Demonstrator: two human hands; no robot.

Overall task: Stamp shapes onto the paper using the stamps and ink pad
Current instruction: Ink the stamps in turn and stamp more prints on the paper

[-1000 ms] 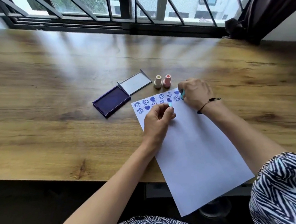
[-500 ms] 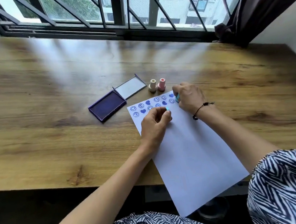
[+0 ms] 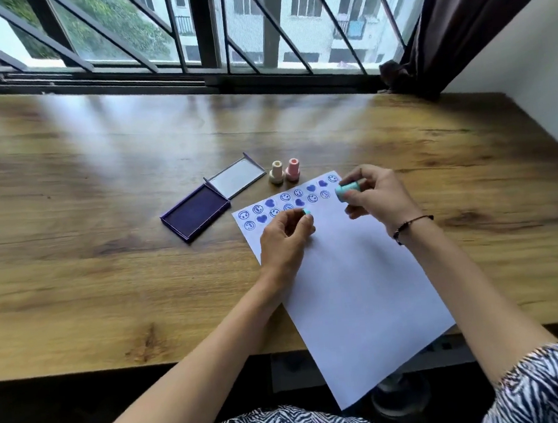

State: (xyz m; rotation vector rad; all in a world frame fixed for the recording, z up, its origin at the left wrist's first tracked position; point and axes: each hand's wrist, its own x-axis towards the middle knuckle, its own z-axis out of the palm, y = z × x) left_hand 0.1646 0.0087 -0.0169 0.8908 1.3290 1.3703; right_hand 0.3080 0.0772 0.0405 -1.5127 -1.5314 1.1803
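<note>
The left hand [image 3: 287, 241] curls over the white paper [image 3: 354, 282], pinching a small teal stamp [image 3: 306, 212] whose tip alone shows; at two o'clock the right hand [image 3: 377, 197] grips a larger teal stamp [image 3: 347, 191]. At eleven o'clock the open ink pad [image 3: 197, 213] lies on the wooden table [image 3: 85, 252], with cream [image 3: 276, 173] and pink [image 3: 292, 170] stamps upright beside it. Beyond, a barred window [image 3: 203, 29]; at one o'clock a dark curtain [image 3: 476, 1].

A wooden table [image 3: 104, 264] is set against a barred window [image 3: 203, 29], daylight is reflected on its top, and a dark curtain [image 3: 476, 1] is hung beside a white wall [image 3: 547, 62].
</note>
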